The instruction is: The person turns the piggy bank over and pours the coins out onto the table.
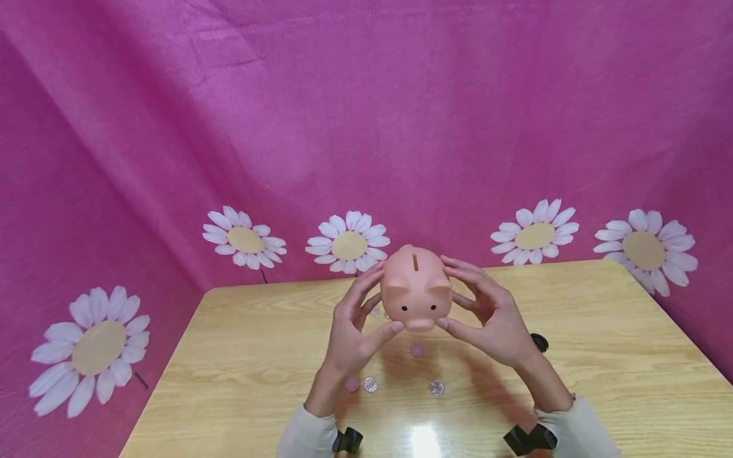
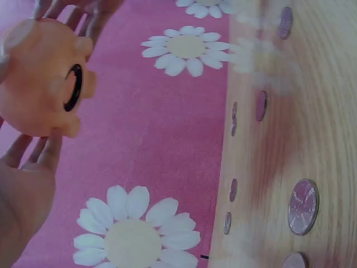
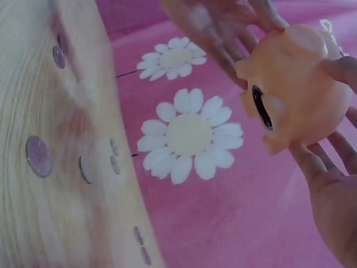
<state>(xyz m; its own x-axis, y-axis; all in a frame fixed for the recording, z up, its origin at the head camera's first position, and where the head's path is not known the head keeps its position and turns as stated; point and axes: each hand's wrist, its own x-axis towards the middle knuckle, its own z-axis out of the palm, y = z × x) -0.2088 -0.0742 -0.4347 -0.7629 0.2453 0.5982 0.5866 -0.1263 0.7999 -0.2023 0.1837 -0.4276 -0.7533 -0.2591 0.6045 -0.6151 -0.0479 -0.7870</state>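
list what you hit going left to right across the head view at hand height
left hand → piggy bank → right hand → black object on the table

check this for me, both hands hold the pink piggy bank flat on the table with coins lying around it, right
Not quite: the piggy bank is lifted off the wooden table, held between the left hand and right hand. The head view shows coins lying beneath it.

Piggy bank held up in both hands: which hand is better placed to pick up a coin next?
Probably the left hand: two coins lie just beneath it, while the right hand cups the piggy bank.
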